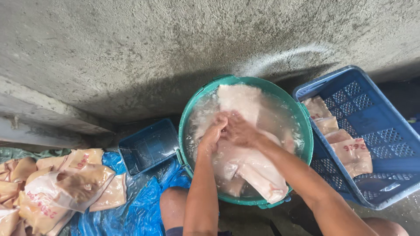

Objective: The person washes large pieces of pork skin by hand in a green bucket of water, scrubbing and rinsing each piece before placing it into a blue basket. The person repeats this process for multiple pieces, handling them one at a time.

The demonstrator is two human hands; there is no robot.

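- The person is working both hands in a green basin [306, 131] at the centre of the frame, where pale, limp sheets of plastic bag [245, 105] are soaking in cloudy water.
- The left hand [213, 133] and the right hand [238, 130] are meeting just above the middle of the basin, touching each other and pressing together on a fold of the wet plastic; the fingers are curling closed around it rather than spreading.
- The sheet being gripped is running on a long diagonal, from the upper middle of the basin down to its lower right rim, where a loose end [264, 181] is draping over the edge. Most of its length is lying below and to the right of the grip, nearer the right forearm.
- A blue crate [389, 144] is standing at the right of the frame, touching the basin; flat tan pouches [352, 155] are lying along its left side, one bearing red handwriting.
- A small dark blue tray [148, 146] is sitting just left of the basin.
- At the lower left, a heap of filled tan packets [76, 183] is resting on a blue tarpaulin [144, 209], several in clear wrappers with red marking.
- A rough grey concrete wall [175, 43] is filling the upper frame.
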